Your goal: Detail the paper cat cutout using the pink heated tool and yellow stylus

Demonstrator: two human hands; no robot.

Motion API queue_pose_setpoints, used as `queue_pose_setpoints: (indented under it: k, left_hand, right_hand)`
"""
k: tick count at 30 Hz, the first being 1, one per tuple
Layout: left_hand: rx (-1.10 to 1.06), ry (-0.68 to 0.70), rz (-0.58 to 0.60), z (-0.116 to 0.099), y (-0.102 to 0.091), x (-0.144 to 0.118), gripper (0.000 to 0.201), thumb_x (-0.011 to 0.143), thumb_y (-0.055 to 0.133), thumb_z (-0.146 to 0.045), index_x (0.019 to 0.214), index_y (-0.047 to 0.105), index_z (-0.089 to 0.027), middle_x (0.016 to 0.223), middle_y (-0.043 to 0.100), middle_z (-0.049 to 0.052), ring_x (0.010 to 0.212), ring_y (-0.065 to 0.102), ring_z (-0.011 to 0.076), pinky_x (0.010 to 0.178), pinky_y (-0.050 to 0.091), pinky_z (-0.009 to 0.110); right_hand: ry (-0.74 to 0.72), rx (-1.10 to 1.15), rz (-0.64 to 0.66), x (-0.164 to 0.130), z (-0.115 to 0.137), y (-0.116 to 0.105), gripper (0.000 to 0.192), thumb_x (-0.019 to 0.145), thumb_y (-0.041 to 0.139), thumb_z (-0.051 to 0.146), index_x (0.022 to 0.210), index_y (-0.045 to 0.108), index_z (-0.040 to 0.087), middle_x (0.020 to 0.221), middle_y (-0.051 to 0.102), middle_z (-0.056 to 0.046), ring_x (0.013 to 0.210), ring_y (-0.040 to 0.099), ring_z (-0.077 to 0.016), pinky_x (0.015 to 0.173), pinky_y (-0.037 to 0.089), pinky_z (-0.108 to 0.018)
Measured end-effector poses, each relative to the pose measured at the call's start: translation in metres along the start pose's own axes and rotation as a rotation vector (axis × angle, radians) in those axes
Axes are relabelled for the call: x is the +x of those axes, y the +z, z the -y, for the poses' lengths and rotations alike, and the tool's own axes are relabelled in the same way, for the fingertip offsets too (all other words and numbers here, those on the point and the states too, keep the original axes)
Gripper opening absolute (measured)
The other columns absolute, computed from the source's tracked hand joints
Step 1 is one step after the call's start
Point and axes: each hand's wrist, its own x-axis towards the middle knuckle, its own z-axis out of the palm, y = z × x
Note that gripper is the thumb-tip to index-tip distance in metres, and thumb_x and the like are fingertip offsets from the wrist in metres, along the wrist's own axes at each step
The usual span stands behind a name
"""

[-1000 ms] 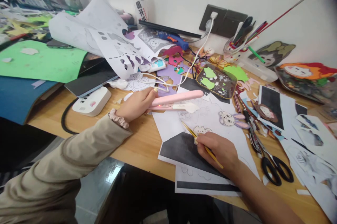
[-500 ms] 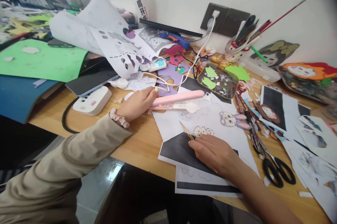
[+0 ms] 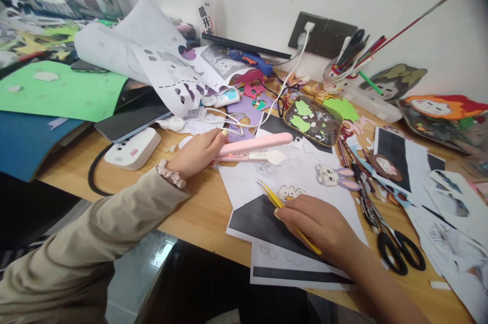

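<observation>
Tweezers [image 3: 288,217], yellow and thin, sit pinched in your right hand [image 3: 318,227], tips pointing up-left beside a small paper cut-out figure [image 3: 290,193] on the printed sheets [image 3: 267,182] near the bench's [image 3: 202,212] front edge. You hold them low and flat against the paper, probably to get the tips under so small a piece. Your left hand [image 3: 196,154] is closed around the handle end of a pink heat-sealing iron [image 3: 253,146], whose jaws lie over a scrap of paper; a small red light shows near your fingers, and its white cable [image 3: 282,88] runs up to the wall socket [image 3: 307,29]. Gripping at the handle keeps your fingers away from the hot end. A clear bottle [image 3: 205,1] at the wall carries printed Chinese characters, too blurred to read with confidence. Black scissors [image 3: 396,248] lie at your right.
</observation>
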Motion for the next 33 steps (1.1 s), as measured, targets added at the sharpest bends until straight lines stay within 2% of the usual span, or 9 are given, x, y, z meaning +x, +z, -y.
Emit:
queue_pose_setpoints:
  k: [3, 5, 8, 10, 15, 20, 33]
  left_hand:
    - [0.007, -0.007, 0.003, -0.001, 0.0, -0.001, 0.035, 0.082, 0.018, -0.035, 0.073, 0.048, -0.02, 0.043, 0.046, -0.005, 0.049, 0.047, 0.0128, 0.052, 0.031, 0.024]
    - [0.017, -0.01, 0.004, -0.001, 0.0, -0.001, 0.034, 0.082, 0.018, -0.035, 0.072, 0.047, -0.02, 0.042, 0.045, -0.005, 0.049, 0.047, 0.013, 0.052, 0.03, 0.024]
    - [0.03, 0.001, 0.015, -0.003, 0.0, -0.001, 0.035, 0.082, 0.017, -0.035, 0.073, 0.048, -0.02, 0.042, 0.045, -0.005, 0.049, 0.047, 0.0133, 0.052, 0.03, 0.024]
    - [0.047, 0.002, 0.015, -0.004, -0.001, -0.001, 0.035, 0.082, 0.017, -0.035, 0.074, 0.048, -0.02, 0.042, 0.045, -0.004, 0.05, 0.048, 0.0134, 0.052, 0.03, 0.024]
    - [0.09, -0.006, 0.015, -0.006, -0.001, -0.002, 0.035, 0.082, 0.018, -0.035, 0.079, 0.05, -0.021, 0.047, 0.046, -0.004, 0.053, 0.048, 0.0138, 0.052, 0.029, 0.024]
    - [0.123, 0.016, 0.006, -0.006, 0.0, -0.003, 0.036, 0.082, 0.017, -0.035, 0.079, 0.049, -0.02, 0.05, 0.046, -0.003, 0.055, 0.048, 0.0147, 0.052, 0.028, 0.025]
    - [0.096, 0.016, 0.024, -0.006, -0.001, -0.005, 0.033, 0.081, 0.019, -0.032, 0.078, 0.049, -0.02, 0.044, 0.043, -0.003, 0.051, 0.045, 0.0145, 0.05, 0.026, 0.025]
  right_hand:
    - [0.118, 0.104, -0.018, -0.002, -0.001, -0.001, 0.012, 0.075, 0.045, 0.01, 0.085, 0.049, 0.016, 0.065, 0.056, -0.001, 0.06, 0.051, -0.0095, 0.055, 0.041, -0.021]
    - [0.221, 0.104, -0.112, -0.003, -0.001, -0.002, 0.013, 0.074, 0.045, 0.011, 0.085, 0.046, 0.018, 0.065, 0.056, 0.0, 0.059, 0.052, -0.0089, 0.054, 0.042, -0.02]
    - [0.321, -0.025, -0.279, -0.003, -0.001, -0.003, 0.015, 0.073, 0.046, 0.01, 0.084, 0.044, 0.019, 0.063, 0.055, 0.001, 0.056, 0.053, -0.0091, 0.051, 0.042, -0.019]
    - [0.32, -0.111, -0.323, -0.002, -0.001, -0.001, 0.016, 0.073, 0.046, 0.01, 0.085, 0.043, 0.019, 0.064, 0.055, 0.001, 0.056, 0.053, -0.0095, 0.051, 0.042, -0.02]
    - [0.232, -0.14, -0.228, -0.002, -0.005, 0.009, 0.02, 0.074, 0.044, 0.008, 0.092, 0.04, 0.017, 0.062, 0.053, 0.001, 0.056, 0.051, -0.0096, 0.051, 0.041, -0.02]
    - [0.177, -0.106, -0.166, -0.003, -0.007, 0.013, 0.023, 0.073, 0.044, 0.004, 0.092, 0.04, 0.016, 0.06, 0.05, 0.001, 0.056, 0.047, -0.0097, 0.051, 0.038, -0.02]
    - [0.13, -0.057, -0.162, -0.003, -0.006, 0.018, 0.027, 0.07, 0.046, 0.002, 0.092, 0.04, 0.016, 0.059, 0.048, 0.001, 0.056, 0.043, -0.0097, 0.051, 0.035, -0.021]
